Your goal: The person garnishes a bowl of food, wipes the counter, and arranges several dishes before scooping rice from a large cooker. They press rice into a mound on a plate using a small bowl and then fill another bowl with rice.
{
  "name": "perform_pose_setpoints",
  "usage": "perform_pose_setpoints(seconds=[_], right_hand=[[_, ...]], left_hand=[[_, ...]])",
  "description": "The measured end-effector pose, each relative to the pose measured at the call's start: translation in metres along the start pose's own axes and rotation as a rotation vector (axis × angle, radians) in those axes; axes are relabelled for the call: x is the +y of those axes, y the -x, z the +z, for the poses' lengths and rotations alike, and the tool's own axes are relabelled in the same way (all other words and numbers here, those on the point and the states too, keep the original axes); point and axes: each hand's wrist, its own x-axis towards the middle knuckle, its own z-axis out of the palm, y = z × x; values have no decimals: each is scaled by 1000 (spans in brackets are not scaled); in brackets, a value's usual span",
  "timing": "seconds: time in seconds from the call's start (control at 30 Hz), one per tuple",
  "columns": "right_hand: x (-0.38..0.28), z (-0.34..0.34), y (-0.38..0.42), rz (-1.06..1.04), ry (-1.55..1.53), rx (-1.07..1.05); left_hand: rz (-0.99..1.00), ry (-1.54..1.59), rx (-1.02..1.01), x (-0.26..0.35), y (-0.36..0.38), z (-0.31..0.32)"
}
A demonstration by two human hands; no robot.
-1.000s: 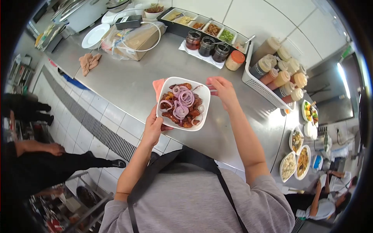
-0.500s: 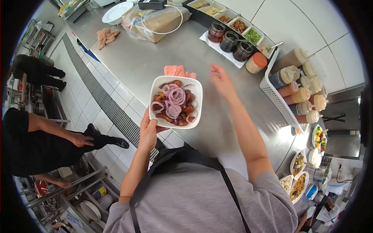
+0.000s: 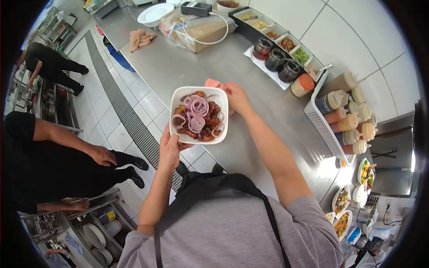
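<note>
My left hand (image 3: 170, 146) grips the lower left corner of a square white bowl (image 3: 225, 129), holding it above the counter's front edge. In the bowl lie dark glazed pieces of meat (image 3: 210, 127) topped with purple onion rings (image 3: 198, 106). Just behind the bowl's right side, my right hand (image 3: 237, 97) has its fingers closed on a folded pink cloth (image 3: 213, 83). Part of the cloth and some fingertips are hidden by the bowl.
A steel counter (image 3: 263, 134) carries sauce jars (image 3: 275, 60), a topping tray (image 3: 286, 43), a basket of squeeze bottles (image 3: 330, 127) and a bagged box (image 3: 201, 33). Filled dishes (image 3: 342, 201) stand at right. Two people in black (image 3: 67, 156) are at left beside a floor drain (image 3: 120, 102).
My right hand has moved left and down from the open counter onto the pink cloth. The bowl stays in my left hand. The person at left has shifted a foot.
</note>
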Motion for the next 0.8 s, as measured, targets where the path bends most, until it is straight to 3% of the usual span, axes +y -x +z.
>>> perform_pose_setpoints(seconds=[0.03, 0.07, 0.13, 0.17, 0.23, 0.4, 0.47, 0.5, 0.57, 0.67, 0.8], right_hand=[[0, -3, -4, 173, -378, 69], [4, -11, -5, 158, -375, 66], [-16, -48, 3, 264, -915, 79], [-29, -59, 7, 267, -913, 77], [-49, -73, 15, 153, -647, -120], [-59, -81, 14, 174, -519, -75], [-55, -92, 1, 173, -581, -271], [-51, -93, -4, 180, -581, -265], [-47, -92, -15, 94, -735, -504], [-64, -110, -24, -16, -485, -646], [-22, -113, -18, -70, -315, -440]], left_hand=[[13, 15, 23, 1, 1, 0], [25, 23, 27, 4, -1, 0], [2, -31, 5, 7, 3, 0], [-4, -34, -8, 8, 3, -1], [-7, -77, -42, 7, 2, 1], [-73, -137, -159, 7, -1, 12], [-108, -135, -190, 9, -1, 19], [-111, -169, -227, 9, 0, 25], [-129, -217, -302, 11, -1, 34], [-175, -267, -426, 8, -5, 44], [-228, -266, -480, -1, -9, 51]])
